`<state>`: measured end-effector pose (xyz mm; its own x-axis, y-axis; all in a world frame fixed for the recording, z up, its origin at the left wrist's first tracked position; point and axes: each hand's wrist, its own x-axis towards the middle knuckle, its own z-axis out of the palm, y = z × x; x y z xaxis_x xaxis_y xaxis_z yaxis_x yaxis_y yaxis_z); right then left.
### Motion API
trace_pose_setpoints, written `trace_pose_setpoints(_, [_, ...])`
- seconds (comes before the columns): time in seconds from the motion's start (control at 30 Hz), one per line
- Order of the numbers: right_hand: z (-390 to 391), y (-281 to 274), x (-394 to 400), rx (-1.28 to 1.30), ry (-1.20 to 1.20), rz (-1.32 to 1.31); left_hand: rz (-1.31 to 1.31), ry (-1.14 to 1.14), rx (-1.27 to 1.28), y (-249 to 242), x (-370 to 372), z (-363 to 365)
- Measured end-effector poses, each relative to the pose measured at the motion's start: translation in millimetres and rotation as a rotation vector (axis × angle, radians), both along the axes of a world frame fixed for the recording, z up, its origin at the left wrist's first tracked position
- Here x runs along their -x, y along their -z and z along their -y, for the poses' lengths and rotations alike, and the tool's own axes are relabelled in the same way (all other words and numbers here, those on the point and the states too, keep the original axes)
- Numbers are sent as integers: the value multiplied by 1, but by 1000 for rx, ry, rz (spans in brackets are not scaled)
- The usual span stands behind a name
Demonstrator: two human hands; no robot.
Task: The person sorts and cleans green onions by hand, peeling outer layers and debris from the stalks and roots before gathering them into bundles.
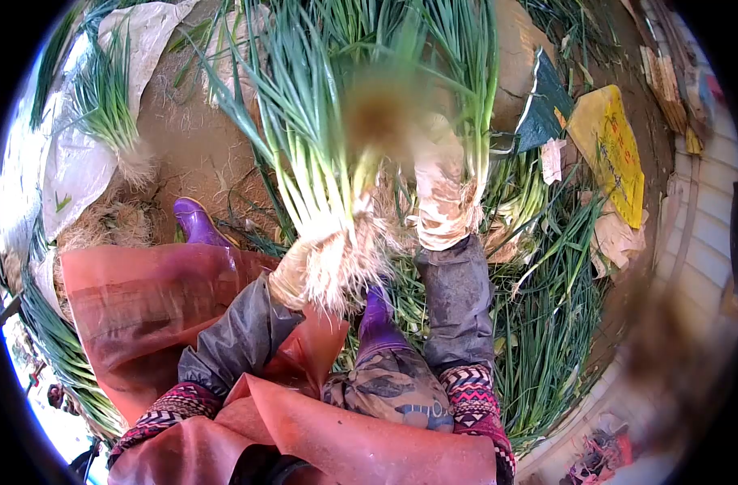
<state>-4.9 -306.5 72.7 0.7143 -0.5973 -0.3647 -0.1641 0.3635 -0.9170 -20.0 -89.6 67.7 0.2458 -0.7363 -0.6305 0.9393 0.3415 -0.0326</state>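
My left hand [289, 275], in a dirty cream glove, is closed round the root end of a large bunch of green onions [312, 182]. The white stalks and shaggy roots [341, 263] face me, and the green leaves fan away. My right hand [440, 190], also gloved, is closed on a thinner bunch of green onions [480, 97], whose roots hang beside the wrist. A brown blur over the middle of the view hides part of the right fingers and of the leaves between the bunches.
A separate green onion bunch [110, 105] lies on pale plastic sheeting at the left. Leaves are heaped [547, 323] at the right, near a yellow printed sack [610, 149]. Purple boots [195, 222] and a reddish apron [167, 299] are below my arms.
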Motion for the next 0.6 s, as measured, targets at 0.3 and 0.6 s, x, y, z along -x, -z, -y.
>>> trace_pose_setpoints(0.3, [7,-41,71,-278,113,299,-120,-32,146,16,-9,-8])
trace_pose_setpoints(0.6, [-10,-10,9,-283,-208,59,34,-345,249,8,-8,-15])
